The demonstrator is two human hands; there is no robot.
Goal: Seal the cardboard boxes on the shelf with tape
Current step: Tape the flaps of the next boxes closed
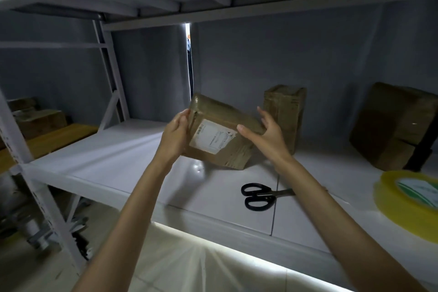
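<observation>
Both hands are holding one labelled cardboard box, tipped up on its lower edge on the white shelf. The left hand is gripping the box's left end with curled fingers; the right hand is bracing the right end, thumb lying across the front face near the shipping label and fingers reaching over the top. So the grip is closed on the box from both ends — its long axis is running left to right between the palms, tilted so the left end is sitting higher.

The tape roll is lying at the shelf's right edge, nearer the right hand, and the black scissors are resting on the shelf just below the right forearm. My judgement: the right hand is the one to let go and reach for tape.

Behind, an upright wrapped box is standing just beside the right hand, and a larger box is sitting well to the right — open shelf is lying to the left.
</observation>
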